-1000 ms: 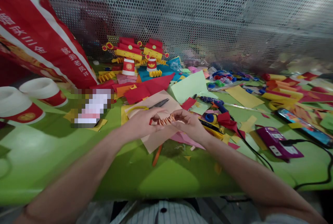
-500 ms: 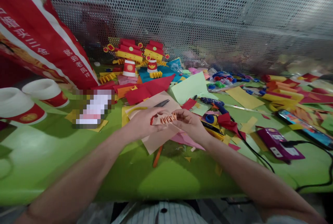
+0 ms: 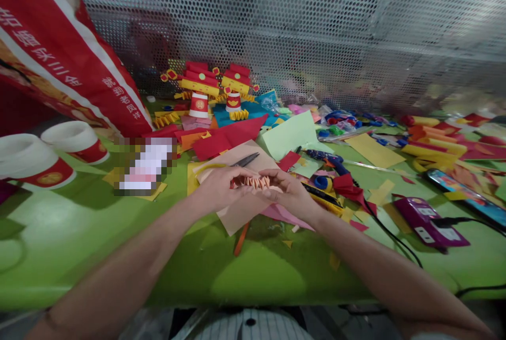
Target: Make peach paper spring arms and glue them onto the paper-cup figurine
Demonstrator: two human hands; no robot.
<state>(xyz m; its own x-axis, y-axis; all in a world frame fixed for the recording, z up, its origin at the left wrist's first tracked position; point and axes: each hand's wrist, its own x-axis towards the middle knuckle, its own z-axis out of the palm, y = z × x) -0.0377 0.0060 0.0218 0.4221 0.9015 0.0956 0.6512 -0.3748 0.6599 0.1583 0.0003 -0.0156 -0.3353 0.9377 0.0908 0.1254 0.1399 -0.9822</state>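
Both hands (image 3: 253,188) together — fingers curled, forearms angled inward.

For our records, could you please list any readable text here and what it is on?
"婚买三金": red bag, larger line; preceding character cut off.
"就到老凤祥": red bag, smaller line.
Paper cups: gold emblems too blurred.
Purple socket box, phone: too small to read.
Pixelated item: unreadable.
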